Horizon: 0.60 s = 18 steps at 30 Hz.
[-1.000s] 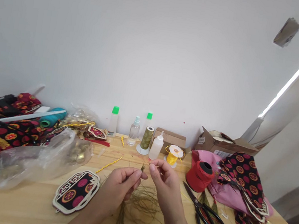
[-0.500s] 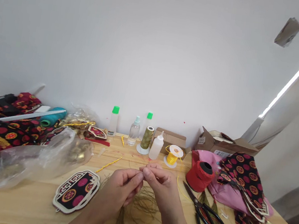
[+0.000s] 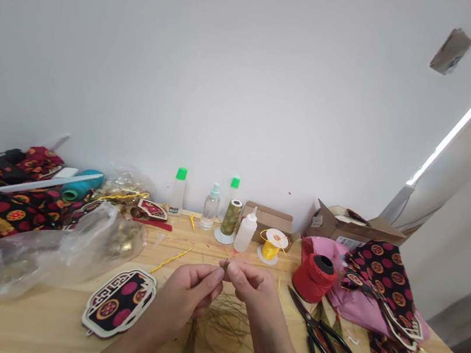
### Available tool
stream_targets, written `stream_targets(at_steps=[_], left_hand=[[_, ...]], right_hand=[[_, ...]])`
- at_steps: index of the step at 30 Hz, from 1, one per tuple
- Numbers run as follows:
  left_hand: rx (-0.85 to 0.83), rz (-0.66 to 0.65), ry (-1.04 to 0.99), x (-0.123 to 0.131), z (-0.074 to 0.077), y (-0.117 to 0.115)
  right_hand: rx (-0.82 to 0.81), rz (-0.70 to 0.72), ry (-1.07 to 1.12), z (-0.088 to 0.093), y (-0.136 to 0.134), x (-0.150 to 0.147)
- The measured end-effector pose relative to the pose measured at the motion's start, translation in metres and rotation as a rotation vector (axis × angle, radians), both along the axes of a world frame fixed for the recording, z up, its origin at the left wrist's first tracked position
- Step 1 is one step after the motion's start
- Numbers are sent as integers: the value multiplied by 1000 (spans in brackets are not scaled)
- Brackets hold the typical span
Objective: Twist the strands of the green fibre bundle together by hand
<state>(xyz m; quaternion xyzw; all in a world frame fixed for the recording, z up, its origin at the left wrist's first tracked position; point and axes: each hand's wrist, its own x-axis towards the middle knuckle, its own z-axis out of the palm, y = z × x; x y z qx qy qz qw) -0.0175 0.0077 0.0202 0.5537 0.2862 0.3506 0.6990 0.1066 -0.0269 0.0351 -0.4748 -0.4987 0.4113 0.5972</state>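
Note:
My left hand (image 3: pixel 189 293) and my right hand (image 3: pixel 250 297) meet fingertip to fingertip over the middle of the wooden table. Both are closed in a pinch on a bundle of olive green threads (image 3: pixel 188 352). Its top shows as a small green tip between the fingers, and its loose strands hang below my left hand. More loose green threads (image 3: pixel 229 320) lie on the wood under my hands. Left of my left hand is a framed patterned ornament (image 3: pixel 120 302) with a yellow cord (image 3: pixel 170 260). Black-handled scissors (image 3: pixel 331 347) lie right of my right hand.
Along the wall stand bottles (image 3: pixel 210 207), a green thread spool (image 3: pixel 231 218), a yellow cord spool (image 3: pixel 272 245) and an open carton (image 3: pixel 356 227). A red thread cone (image 3: pixel 314 278) and pink cloth (image 3: pixel 359 310) are right; a plastic bag (image 3: pixel 43 248) and patterned fabric (image 3: pixel 5 207) are left.
The fingertips of my two hands have parted slightly, and a small green thread tip now shows between them. The other objects have not moved.

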Motion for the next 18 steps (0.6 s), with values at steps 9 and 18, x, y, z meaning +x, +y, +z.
stream_targets(at_steps=[9, 18], left_hand=[[42, -15, 4, 1, -4, 0], [-8, -51, -17, 2, 0, 0]], right_hand=[[12, 12, -18, 1, 0, 1], [-39, 42, 51, -2, 1, 1]])
